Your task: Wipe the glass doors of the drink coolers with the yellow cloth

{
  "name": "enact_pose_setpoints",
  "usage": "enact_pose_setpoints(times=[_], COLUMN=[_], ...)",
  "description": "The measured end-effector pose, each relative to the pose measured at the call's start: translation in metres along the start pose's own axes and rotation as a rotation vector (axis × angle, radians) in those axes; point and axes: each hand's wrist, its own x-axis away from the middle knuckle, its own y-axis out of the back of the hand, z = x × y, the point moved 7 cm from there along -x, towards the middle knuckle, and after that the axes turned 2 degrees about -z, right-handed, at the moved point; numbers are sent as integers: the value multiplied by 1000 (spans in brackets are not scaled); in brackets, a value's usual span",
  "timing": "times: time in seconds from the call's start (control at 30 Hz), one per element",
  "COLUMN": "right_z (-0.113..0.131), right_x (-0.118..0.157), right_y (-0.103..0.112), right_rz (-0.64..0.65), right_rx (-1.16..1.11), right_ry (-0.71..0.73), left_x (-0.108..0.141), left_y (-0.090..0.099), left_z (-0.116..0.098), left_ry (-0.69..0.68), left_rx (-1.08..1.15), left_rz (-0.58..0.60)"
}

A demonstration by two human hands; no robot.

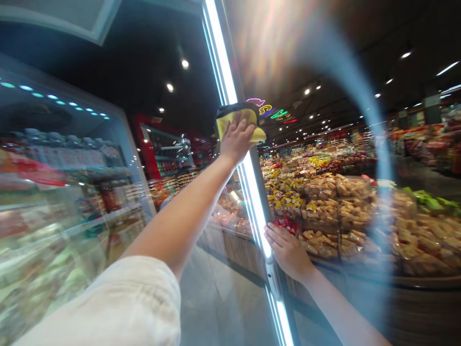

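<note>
A glass door (216, 298) stands swung open before me, with a bright light strip reflected along its frame (262, 206). My left hand (236, 137) reaches up and holds a yellow cleaning cloth (226, 124) with a dark edge. Its fingers are spread over the cloth, which lies against the upper part of the door near the frame. Lower down, my right hand (288, 250) grips the door's edge, its fingers bent over the frame. A door handle fitting (272, 276) shows just below these fingers.
To the left, a lit display fridge (126, 139) holds bottles (74, 144) and packed goods, blurred. Beyond the door, at right, a stand carries several bins of wrapped snacks (324, 209). Coloured neon signs (266, 109) hang in the background.
</note>
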Motion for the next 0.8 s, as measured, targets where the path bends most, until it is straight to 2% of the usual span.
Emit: enact_pose_setpoints(times=[0.07,0.13,0.2,0.43,0.7,0.8], right_z=[-1,0,2,8,21,27], right_x=[2,5,9,37,82,101], right_y=[1,2,3,2,-8,-13], right_rz=[5,17,30,110,221,290], right_rx=[11,26,35,7,-64,-101], right_ry=[-8,-17,-27,-108,-227,-270], left_x=[-13,-4,22,143,239,263], left_y=[0,-3,-7,-17,-35,-38], left_z=[5,-2,-19,-90,-148,-163], left_ry=[48,68,49,-93,-152,-229], left_rx=[22,23,19,96,164,177], left_rz=[-28,-22,19,167,227,217])
